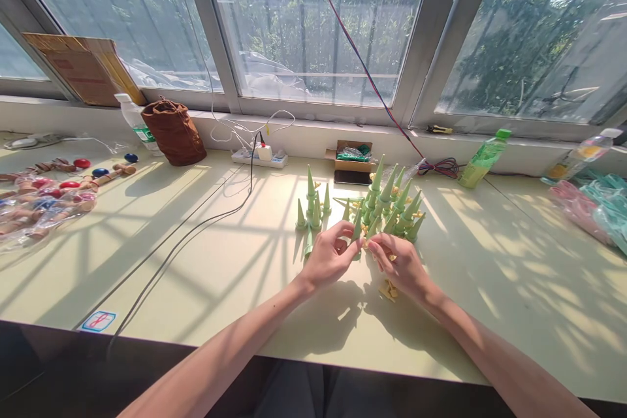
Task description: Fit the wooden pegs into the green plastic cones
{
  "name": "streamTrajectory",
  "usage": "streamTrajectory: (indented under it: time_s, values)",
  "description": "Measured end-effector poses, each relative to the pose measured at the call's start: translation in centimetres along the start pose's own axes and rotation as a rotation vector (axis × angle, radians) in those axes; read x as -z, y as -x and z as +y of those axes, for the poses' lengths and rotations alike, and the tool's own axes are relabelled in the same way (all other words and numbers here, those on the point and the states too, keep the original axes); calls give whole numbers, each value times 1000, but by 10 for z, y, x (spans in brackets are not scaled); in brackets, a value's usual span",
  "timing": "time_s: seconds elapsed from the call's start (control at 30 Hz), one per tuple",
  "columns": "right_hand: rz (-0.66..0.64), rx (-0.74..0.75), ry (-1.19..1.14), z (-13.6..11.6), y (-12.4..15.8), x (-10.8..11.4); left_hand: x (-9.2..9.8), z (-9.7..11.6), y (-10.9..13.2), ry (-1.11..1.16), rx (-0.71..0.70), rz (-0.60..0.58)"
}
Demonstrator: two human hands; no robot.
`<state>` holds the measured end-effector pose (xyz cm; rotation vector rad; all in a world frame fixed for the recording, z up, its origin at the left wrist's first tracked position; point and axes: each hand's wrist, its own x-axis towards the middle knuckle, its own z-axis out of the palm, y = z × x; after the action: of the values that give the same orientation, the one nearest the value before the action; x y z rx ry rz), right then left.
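Observation:
Over the table, my left hand (333, 251) is closed, its fingertips on a small pale-green cone (357, 227) that points upward. Close beside it, my right hand (398, 260) pinches a tiny yellowish piece (365, 243) against the cone's lower end; its exact shape is too small to make out. Behind my right hand stands a dense cluster of green cones (386, 192), with yellow bits among them. A smaller group of green cones (310, 186) stands to the left. Several loose yellow pieces (388, 290) lie below my right hand, partly in its shadow.
A small open cardboard box (353, 160), a white power strip (240, 157) and a brown pouch (175, 134) stand along the sill. Wooden toys in plastic (44, 206) lie left. A green bottle (484, 160) leans at right. A black cable (196, 221) crosses the table.

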<state>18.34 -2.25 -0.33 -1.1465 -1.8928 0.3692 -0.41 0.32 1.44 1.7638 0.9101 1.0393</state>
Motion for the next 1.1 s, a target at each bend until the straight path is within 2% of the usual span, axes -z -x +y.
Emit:
streamTrajectory:
  time_s: [0.13,0.33,0.5,1.1]
  values:
    - [-3,-1,-12,1,0,-1,0,-1,0,42,14,-14]
    - [0,-40,-46,1,1,0,0,-1,-3,86,33,33]
    - [46,30,-35,3,1,0,0,1,-6,140,72,72]
    - [-3,1,-22,-4,-1,2,0,1,-1,48,19,-4]
